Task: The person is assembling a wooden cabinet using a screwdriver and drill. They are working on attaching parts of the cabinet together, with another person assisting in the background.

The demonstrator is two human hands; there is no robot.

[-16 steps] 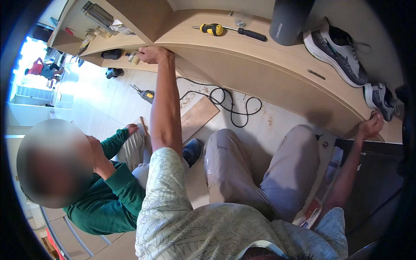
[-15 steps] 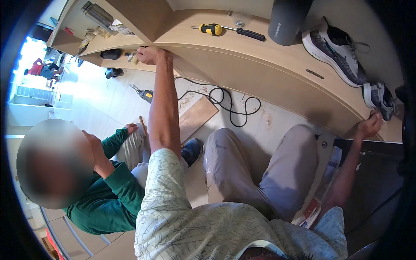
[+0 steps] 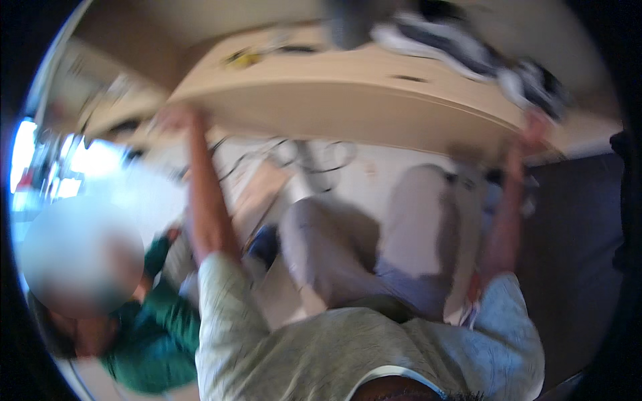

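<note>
A long pale wooden panel [image 3: 348, 110] runs across in front of me, below a shelf [image 3: 348, 63]. At its left end, my left hand [image 3: 179, 117] looks closed over the edge. My right hand [image 3: 536, 127] is closed at the right end, just under a grey-and-white sneaker [image 3: 531, 85]. Motion blur smears the fingers of both hands. On the shelf lie a yellow-and-black screwdriver [image 3: 242, 59] and a black-handled tool [image 3: 297, 49]. A small dark strip [image 3: 408, 78] rests farther right.
A dark cylinder [image 3: 348, 23] and another sneaker [image 3: 441, 41] stand on the shelf. Black cord [image 3: 341, 157] and a wooden board [image 3: 262, 190] lie on the floor. A person in green [image 3: 157, 327] sits at my left. A dark panel [image 3: 572, 227] stands right.
My view has shifted, so the shelf and its things sit farther left and the picture is blurred. Both hands stay at the panel's ends.
</note>
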